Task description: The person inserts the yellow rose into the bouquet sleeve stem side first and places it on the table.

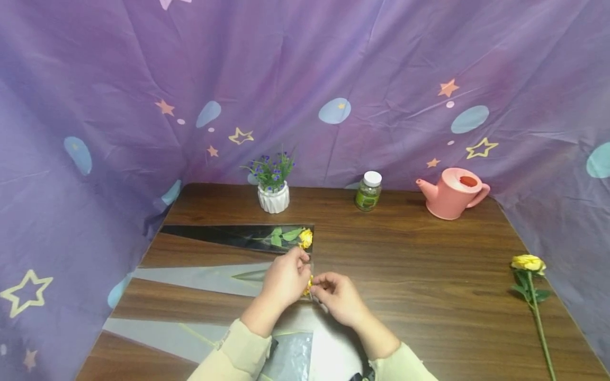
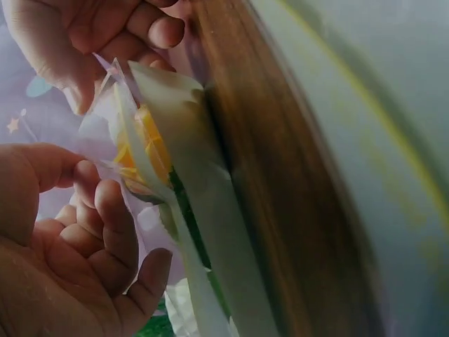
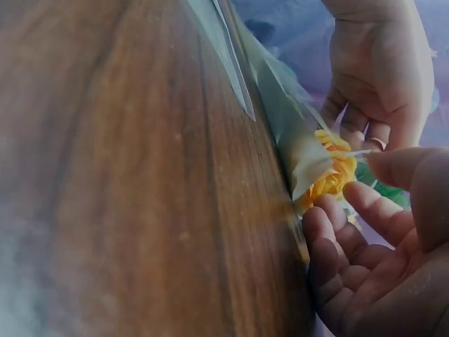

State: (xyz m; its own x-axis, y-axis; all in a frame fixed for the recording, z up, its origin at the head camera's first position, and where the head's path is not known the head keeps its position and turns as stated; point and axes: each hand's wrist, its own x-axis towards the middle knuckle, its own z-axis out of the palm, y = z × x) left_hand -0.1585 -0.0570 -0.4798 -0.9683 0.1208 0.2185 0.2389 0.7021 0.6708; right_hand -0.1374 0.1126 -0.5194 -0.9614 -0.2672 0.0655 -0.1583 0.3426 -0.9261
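A yellow rose [image 1: 307, 286] lies in the mouth of the middle flower sleeve [image 1: 200, 278], which has a clear front and pale grey back. My left hand [image 1: 286, 278] pinches the clear film near the mouth in the left wrist view, its other fingers curled. Facing it, my right hand [image 1: 339, 299] holds the film's edge by thumb and fingertips, with its fingers close under the orange-yellow petals [image 3: 330, 175] in the right wrist view. Green leaves and stem [image 2: 189, 217] show inside the film. In the head view, my left hand hides part of the sleeve.
Behind lies a black-backed sleeve [image 1: 214, 234] holding another yellow rose [image 1: 305, 238]. A grey sleeve [image 1: 167, 334] lies in front. A loose yellow rose [image 1: 529, 263] rests at the right. Along the back stand a potted plant [image 1: 274, 198], a jar [image 1: 368, 191] and a pink watering can [image 1: 450, 196].
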